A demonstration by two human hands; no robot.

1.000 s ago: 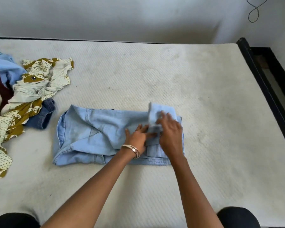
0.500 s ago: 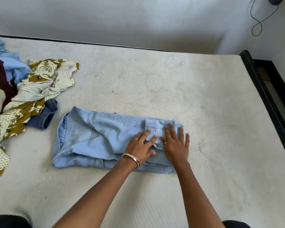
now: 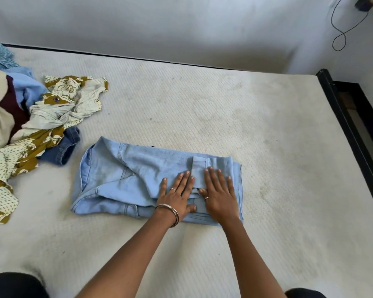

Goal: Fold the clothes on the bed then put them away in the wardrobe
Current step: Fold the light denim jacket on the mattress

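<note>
— Where do we have the jeans?

— The light blue jeans (image 3: pixel 121 179) lie folded near the middle of the mattress (image 3: pixel 224 117), toward our edge of the bed, with the waistband end at the left and the folded legs stacked at the right.

— And our hands?

— Both press flat on the right part of the fold. Our left hand (image 3: pixel 177 196) lies palm down with fingers straight and spread, thumb tucked toward the lower edge of the denim; a bangle (image 3: pixel 170 214) circles that wrist and a thin ring sits on one finger. Our right hand (image 3: pixel 219 193) rests just beside it, also palm down, fingers straight and pointing away from us, touching a hemmed leg end (image 3: pixel 197 166) that lies on top. Neither hand grips anything.

— What else do we see on the bed?

— At the left sits a loose pile: a mustard and cream patterned garment (image 3: pixel 58 108), a dark blue denim piece (image 3: pixel 63 147) partly under it, a pale blue cloth (image 3: pixel 28 89), and maroon and beige fabric at the frame's edge. These lie well apart from our hands.

— And round about?

— A black bed frame (image 3: pixel 349 130) runs down the right side, and a black cable (image 3: pixel 342 29) hangs on the wall at the upper right.
</note>
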